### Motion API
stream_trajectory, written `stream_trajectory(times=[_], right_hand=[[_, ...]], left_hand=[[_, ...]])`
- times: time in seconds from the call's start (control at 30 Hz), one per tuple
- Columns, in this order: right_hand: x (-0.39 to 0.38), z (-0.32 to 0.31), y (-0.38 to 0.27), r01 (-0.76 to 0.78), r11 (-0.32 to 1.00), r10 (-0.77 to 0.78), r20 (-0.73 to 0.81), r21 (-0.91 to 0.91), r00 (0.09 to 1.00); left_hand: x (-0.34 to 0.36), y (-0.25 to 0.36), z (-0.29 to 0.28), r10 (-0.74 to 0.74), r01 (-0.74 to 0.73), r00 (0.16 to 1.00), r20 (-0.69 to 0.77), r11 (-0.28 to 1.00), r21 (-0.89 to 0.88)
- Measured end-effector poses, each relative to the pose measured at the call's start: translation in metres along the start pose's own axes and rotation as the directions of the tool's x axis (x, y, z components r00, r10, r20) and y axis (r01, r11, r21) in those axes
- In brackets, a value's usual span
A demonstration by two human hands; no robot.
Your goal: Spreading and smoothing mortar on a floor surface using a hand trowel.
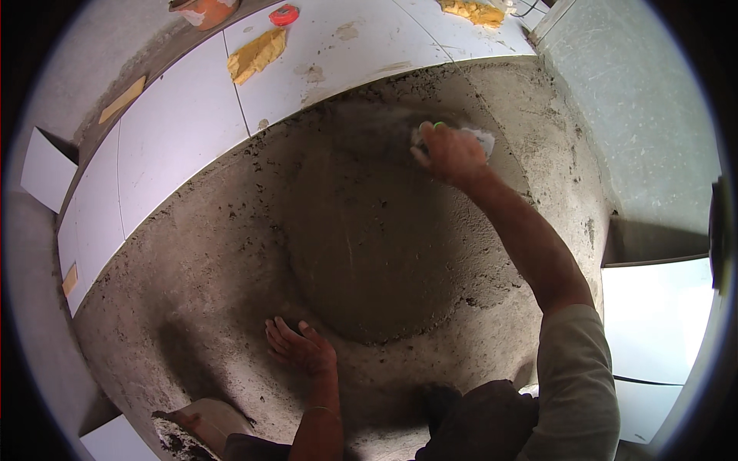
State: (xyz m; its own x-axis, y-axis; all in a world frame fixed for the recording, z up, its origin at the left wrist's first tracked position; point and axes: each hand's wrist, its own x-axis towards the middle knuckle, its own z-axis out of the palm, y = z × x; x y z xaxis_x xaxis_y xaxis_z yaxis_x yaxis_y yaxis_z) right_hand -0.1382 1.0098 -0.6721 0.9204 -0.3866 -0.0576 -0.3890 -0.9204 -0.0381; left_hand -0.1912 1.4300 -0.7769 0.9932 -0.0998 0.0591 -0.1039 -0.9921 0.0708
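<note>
My right hand reaches far forward over the spread of wet mortar. Its fingers are closed around something, and a whitish piece shows at its right side with a bit of green above the fingers. Motion blur hides what kind of thing it is. The mortar just left of that hand looks smeared or dusty. My left hand holds nothing, its fingers apart, low over the rough floor beside the mortar's near left edge.
White tiles line the far and left side. On them lie crumpled yellow pieces and a red round item; an orange bucket stands behind. A bucket-like container is at near left, more white tiles at right.
</note>
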Motion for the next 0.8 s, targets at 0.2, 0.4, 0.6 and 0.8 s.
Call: stream_trajectory(times=[0.2,0.4,0.6,0.8], right_hand=[[0.006,-0.002,0.048,-0.321,0.946,0.317,-0.081,-0.050,0.945],[-0.067,-0.005,0.070,-0.589,0.764,0.622,-0.056,0.262,0.781],[-0.107,-0.011,0.026,-0.699,0.204,0.690,0.406,0.685,0.599],[-0.036,0.042,0.020,-0.419,0.245,0.633,0.183,0.874,0.752]], left_hand=[[0.001,0.000,-0.001,0.004,-0.004,1.000,0.011,1.000,-0.015],[0.000,-0.005,0.002,0.011,-0.011,1.000,0.005,1.000,0.007],[0.000,-0.004,0.001,-0.004,0.004,1.000,0.007,1.000,0.014],[0.000,0.001,0.002,-0.008,0.008,1.000,0.026,1.000,-0.014]])
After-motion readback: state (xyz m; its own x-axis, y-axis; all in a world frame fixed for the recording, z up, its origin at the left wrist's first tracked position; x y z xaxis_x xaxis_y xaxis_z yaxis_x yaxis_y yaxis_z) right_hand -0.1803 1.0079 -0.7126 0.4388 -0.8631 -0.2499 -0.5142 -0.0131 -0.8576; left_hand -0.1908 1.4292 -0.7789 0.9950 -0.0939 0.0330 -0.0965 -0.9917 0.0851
